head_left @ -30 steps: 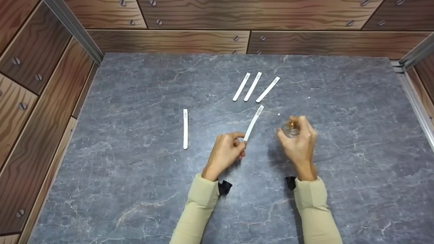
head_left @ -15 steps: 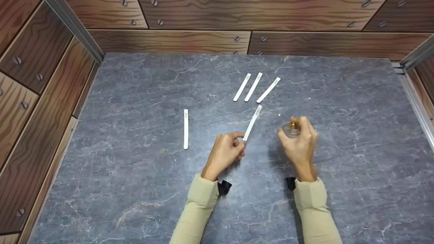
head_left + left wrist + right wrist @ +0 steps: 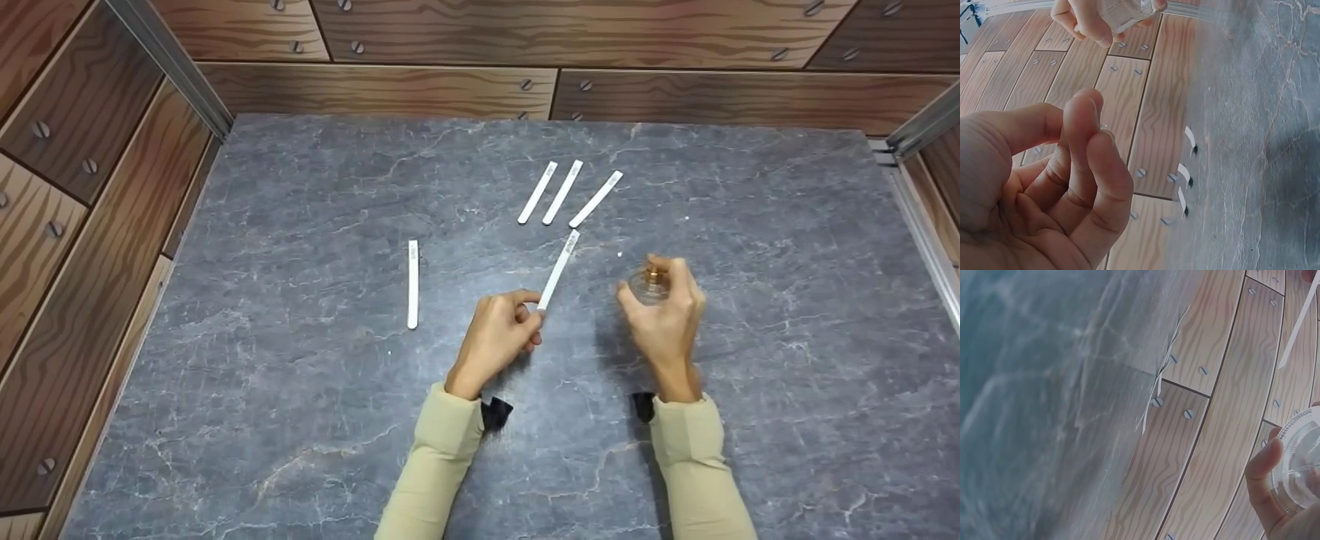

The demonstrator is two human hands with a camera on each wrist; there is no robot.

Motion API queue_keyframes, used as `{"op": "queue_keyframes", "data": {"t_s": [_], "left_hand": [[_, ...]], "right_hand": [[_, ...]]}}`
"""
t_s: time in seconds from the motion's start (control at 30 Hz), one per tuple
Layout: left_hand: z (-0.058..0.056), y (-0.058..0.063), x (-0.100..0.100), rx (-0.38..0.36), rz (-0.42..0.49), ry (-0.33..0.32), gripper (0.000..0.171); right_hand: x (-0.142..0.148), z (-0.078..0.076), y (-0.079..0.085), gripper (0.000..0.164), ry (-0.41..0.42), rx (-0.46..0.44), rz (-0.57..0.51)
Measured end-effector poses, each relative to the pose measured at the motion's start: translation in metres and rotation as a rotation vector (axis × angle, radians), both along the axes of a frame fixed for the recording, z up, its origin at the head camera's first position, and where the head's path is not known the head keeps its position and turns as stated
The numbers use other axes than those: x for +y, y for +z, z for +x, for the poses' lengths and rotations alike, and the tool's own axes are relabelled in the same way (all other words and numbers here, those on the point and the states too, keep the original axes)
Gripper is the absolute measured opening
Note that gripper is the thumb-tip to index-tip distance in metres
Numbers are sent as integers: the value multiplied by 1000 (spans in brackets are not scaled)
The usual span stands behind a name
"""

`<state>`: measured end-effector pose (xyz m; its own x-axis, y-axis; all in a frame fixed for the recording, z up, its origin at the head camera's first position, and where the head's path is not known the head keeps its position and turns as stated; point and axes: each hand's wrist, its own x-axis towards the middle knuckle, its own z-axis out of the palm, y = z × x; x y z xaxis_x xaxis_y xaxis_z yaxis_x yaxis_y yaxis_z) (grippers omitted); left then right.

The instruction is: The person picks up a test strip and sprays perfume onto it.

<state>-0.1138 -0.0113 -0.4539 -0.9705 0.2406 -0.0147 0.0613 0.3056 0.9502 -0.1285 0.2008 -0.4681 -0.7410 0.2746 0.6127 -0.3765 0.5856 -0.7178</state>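
Observation:
My left hand [image 3: 495, 330] pinches the near end of a white paper scent strip [image 3: 559, 268] between thumb and fingers. Its printed far end points up and away to the right. My right hand [image 3: 667, 322] grips a clear glass perfume bottle [image 3: 645, 291], the index finger on its gold spray top [image 3: 653, 273]. A gap of table separates bottle and strip. In the right wrist view the bottle's round ribbed base [image 3: 1297, 464] faces the camera, and the held strip [image 3: 1298, 326] hangs beyond it. The left wrist view shows curled fingers [image 3: 1109, 174]; the strip is hidden there.
Three more strips lie slanted side by side beyond my hands, the middle strip [image 3: 562, 193] among them. Another strip [image 3: 413, 285] lies alone to the left. Wood-patterned panels [image 3: 450, 94] border the grey marbled table [image 3: 285, 375] at the back and sides.
The held strip's far end has shifted slightly left, and it looks straighter than a second ago. Both hands keep their grips and hardly move.

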Motion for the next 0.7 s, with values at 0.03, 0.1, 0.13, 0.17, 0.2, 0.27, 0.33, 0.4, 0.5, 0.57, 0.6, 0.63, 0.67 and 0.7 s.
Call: {"op": "queue_keyframes", "data": {"t_s": [0.03,0.1,0.13,0.17,0.2,0.27,0.33,0.4,0.5,0.57,0.6,0.63,0.67,0.7], "left_hand": [[0,0,0,1,1,-1,25],[0,0,0,2,5,-3,25],[0,0,0,2,4,-4,25],[0,0,0,2,2,-4,25],[-1,0,0,1,3,-4,25],[0,1,0,2,0,-2,25],[0,2,-1,3,-3,-2,25],[0,2,-1,10,-5,-3,25],[0,1,-1,18,-8,-3,25],[0,1,-1,22,-11,-5,25],[0,1,-1,24,-11,-5,25],[0,1,0,25,-11,-6,25],[0,1,0,25,-12,-6,25],[0,1,0,26,-13,-7,25]], "right_hand": [[0,0,0,38,-1,2,4],[0,0,1,39,1,6,7],[0,0,1,39,4,9,10],[0,0,2,39,4,14,11],[0,0,2,38,7,21,14],[0,0,2,37,9,34,17],[0,0,2,36,5,40,17],[-1,1,2,36,1,39,14],[0,1,2,36,0,28,18],[0,1,2,36,2,21,20],[1,1,2,35,3,20,21],[1,1,2,35,1,19,27],[1,1,2,35,0,18,30],[2,1,1,35,-1,19,32]]}}
